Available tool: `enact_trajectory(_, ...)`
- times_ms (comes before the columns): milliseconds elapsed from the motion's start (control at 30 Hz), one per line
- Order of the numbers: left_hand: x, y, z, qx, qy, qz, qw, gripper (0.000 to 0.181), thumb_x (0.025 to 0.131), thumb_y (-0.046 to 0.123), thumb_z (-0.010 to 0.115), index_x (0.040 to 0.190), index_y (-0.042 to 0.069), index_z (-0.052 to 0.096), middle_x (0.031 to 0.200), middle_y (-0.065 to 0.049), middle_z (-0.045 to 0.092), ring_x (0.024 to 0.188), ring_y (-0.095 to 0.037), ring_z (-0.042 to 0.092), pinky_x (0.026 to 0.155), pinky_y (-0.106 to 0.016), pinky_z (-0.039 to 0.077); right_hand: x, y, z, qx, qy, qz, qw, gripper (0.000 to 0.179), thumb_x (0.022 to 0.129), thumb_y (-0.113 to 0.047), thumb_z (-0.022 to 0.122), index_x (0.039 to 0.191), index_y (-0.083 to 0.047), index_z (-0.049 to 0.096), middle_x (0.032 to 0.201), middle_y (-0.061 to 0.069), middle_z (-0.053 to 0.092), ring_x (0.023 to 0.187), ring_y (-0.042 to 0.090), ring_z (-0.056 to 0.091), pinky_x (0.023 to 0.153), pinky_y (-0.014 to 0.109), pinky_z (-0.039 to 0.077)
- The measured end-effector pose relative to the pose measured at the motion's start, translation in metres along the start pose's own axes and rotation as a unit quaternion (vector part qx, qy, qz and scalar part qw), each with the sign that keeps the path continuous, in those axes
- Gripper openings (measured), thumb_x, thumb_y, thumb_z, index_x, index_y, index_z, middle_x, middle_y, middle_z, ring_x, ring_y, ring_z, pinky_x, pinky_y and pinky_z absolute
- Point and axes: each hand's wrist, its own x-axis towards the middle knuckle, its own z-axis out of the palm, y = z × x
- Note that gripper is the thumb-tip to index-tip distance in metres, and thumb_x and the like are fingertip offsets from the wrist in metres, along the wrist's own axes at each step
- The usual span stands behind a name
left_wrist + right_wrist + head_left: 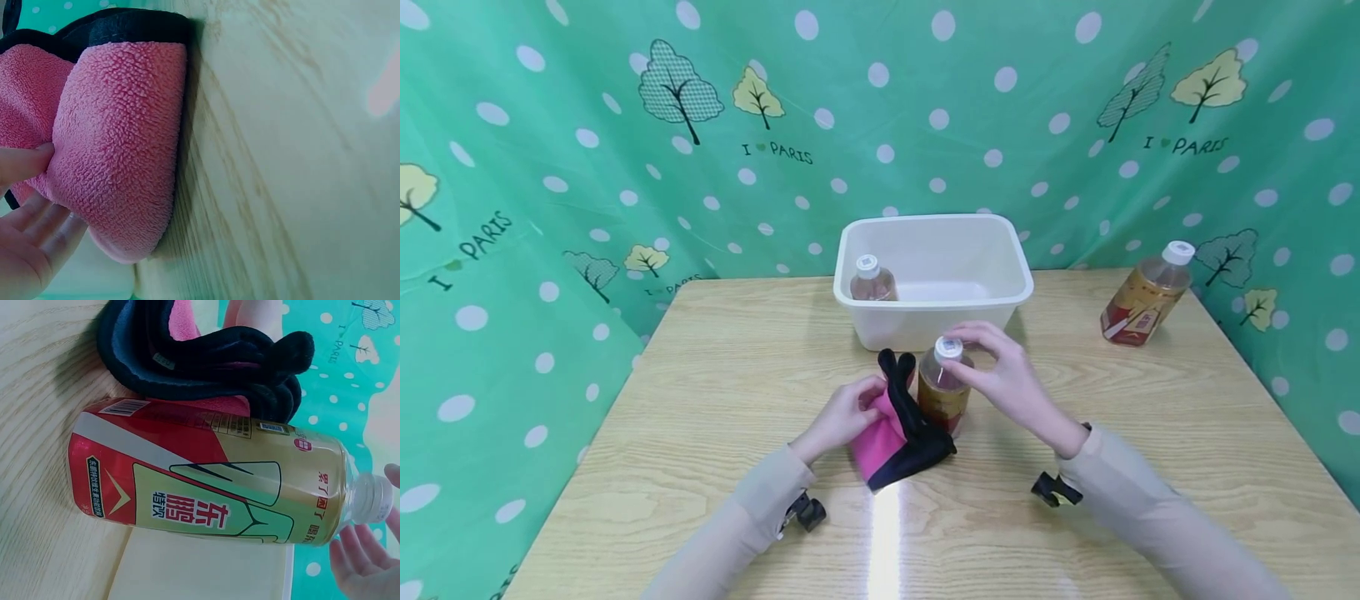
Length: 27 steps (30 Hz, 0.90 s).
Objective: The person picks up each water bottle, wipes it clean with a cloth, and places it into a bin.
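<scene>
Gold-and-red plastic bottle (942,402), right hand (1006,377) pinching white cap (948,347).
At eight o'clock, left hand (842,415) pinches pink-and-black fleece cloth (877,443).

Both arms slant inward and forward from the near edge of the head view, in pale sleeves (1150,500) that stop short of the bare wrists. The left grip (846,412) is low, thumb (25,162) set against bent fingers (53,231) in a pinch, part of the palm facing its wrist camera. The right grip (1000,371) shows higher in the head view, index finger arched, thumb reaching inward opposite it, pinching
</scene>
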Motion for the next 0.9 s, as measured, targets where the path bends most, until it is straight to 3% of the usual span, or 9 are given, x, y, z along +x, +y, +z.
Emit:
enact_trajectory(67, -0.001, 0.0, -0.001, 0.001, 0.004, 0.002, 1.0, 0.029, 0.069, -0.013, 0.055, 0.096, -0.002, 0.058, 0.094, -0.013, 0.063, 0.086, -0.02, 0.057, 0.076, -0.028, 0.048, 0.001, -0.003, 0.001, -0.002, 0.013, -0.006, 0.9999, 0.029, 0.068, 0.006, 0.07, 0.095, 0.007, 0.061, 0.099, 0.017, 0.058, 0.089, 0.025, 0.054, 0.074, 0.038, 0.049)
enact_trajectory(267, -0.004, 0.001, -0.004, 0.003, 0.013, 0.011, 0.9998, 0.028, 0.069, -0.013, 0.056, 0.094, -0.001, 0.059, 0.089, -0.012, 0.064, 0.082, -0.02, 0.057, 0.073, -0.028, 0.049, 0.001, 0.017, 0.011, -0.027, 0.037, -0.005, 0.9989, 0.03, 0.065, -0.001, 0.074, 0.091, 0.003, 0.06, 0.091, 0.01, 0.056, 0.078, 0.015, 0.053, 0.067, 0.031, 0.05)
enact_trajectory(400, -0.005, 0.0, -0.005, -0.003, 0.013, 0.014, 0.9998, 0.028, 0.069, -0.014, 0.055, 0.094, -0.001, 0.059, 0.088, -0.013, 0.063, 0.08, -0.019, 0.057, 0.071, -0.027, 0.049, 0.001, 0.022, 0.015, -0.042, 0.046, -0.006, 0.9981, 0.03, 0.065, -0.005, 0.075, 0.09, -0.001, 0.06, 0.089, 0.007, 0.056, 0.075, 0.014, 0.052, 0.065, 0.033, 0.05)
enact_trajectory(733, -0.006, 0.003, -0.007, -0.011, 0.011, 0.01, 0.9998, 0.028, 0.07, -0.015, 0.054, 0.095, -0.003, 0.058, 0.089, -0.014, 0.063, 0.079, -0.018, 0.056, 0.07, -0.028, 0.05, 0.0, 0.018, 0.012, -0.031, 0.041, -0.021, 0.9984, 0.026, 0.066, -0.001, 0.074, 0.09, 0.001, 0.063, 0.089, 0.006, 0.059, 0.079, 0.014, 0.055, 0.068, 0.033, 0.051)
enact_trajectory(900, -0.006, -0.003, -0.005, -0.012, 0.014, 0.017, 0.9997, 0.028, 0.07, -0.014, 0.054, 0.094, -0.002, 0.058, 0.088, -0.013, 0.063, 0.078, -0.016, 0.055, 0.068, -0.026, 0.049, 0.0, -0.002, 0.005, -0.017, 0.024, -0.018, 0.9994, 0.023, 0.068, 0.007, 0.069, 0.091, 0.006, 0.063, 0.091, 0.014, 0.06, 0.081, 0.021, 0.056, 0.068, 0.04, 0.05)
